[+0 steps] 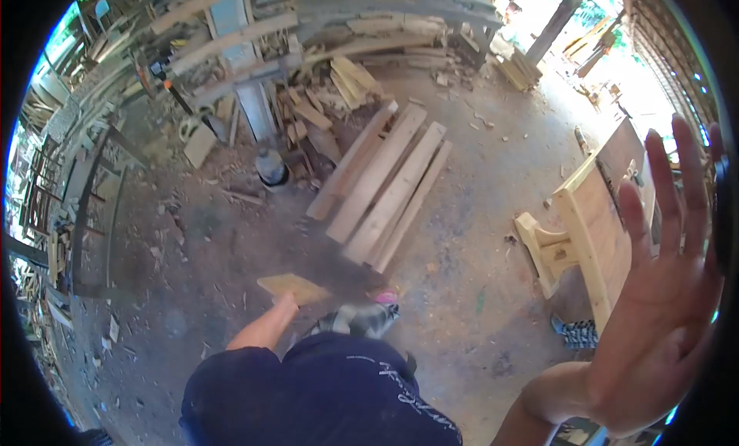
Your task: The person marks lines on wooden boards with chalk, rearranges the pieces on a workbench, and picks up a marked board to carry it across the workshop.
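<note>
My left hand [286, 300] is closed on the near edge of a flat, pale wooden board [302, 287], held low in front of my body. Close to the camera on the right, my right hand [666, 300] is raised with its palm showing and fingers spread, holding nothing. Behind it stands a wooden furniture piece [589, 238] with a pale frame and brown panel, partly covered by the hand. Several long planks [385, 184] lie side by side on the floor ahead of me.
Stacked lumber [377, 42] and offcuts fill the back. A dark container [271, 167] stands left of the planks. At the left is a dark wooden frame [85, 192]. Shavings and scraps litter the floor [454, 330]. A post [558, 26] rises by the bright opening.
</note>
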The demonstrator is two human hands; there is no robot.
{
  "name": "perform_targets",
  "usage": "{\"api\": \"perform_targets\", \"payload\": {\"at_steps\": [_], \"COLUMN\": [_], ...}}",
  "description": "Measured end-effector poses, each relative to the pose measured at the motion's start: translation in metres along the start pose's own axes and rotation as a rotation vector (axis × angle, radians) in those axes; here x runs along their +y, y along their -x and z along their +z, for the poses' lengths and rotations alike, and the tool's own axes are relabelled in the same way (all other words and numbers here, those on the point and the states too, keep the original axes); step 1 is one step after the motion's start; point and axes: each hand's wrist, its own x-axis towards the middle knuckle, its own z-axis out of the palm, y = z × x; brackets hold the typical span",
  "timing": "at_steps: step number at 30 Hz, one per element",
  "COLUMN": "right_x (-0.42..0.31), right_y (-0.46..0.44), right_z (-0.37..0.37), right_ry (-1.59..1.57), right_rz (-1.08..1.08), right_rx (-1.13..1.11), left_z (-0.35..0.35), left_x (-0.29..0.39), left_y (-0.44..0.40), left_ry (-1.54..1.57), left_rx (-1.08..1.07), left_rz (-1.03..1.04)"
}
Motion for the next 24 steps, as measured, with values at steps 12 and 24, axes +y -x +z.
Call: {"api": "perform_targets", "payload": {"at_steps": [12,24], "right_x": [0.255,0.646], "right_y": [-0.237,-0.495], "right_z": [-0.158,-0.23], "right_ry": [0.168,0.213], "right_rz": [0.257,0.665], "right_rx": [-0.018,-0.275], "left_z": [0.408,0.753], "left_x": [-0.065,-0.023], "left_y": [0.134,0.169], "left_ry": [0.046,-0.04], "left_rx": [-0.05,-0.042], "left_rz": [-0.138,0.068]}}
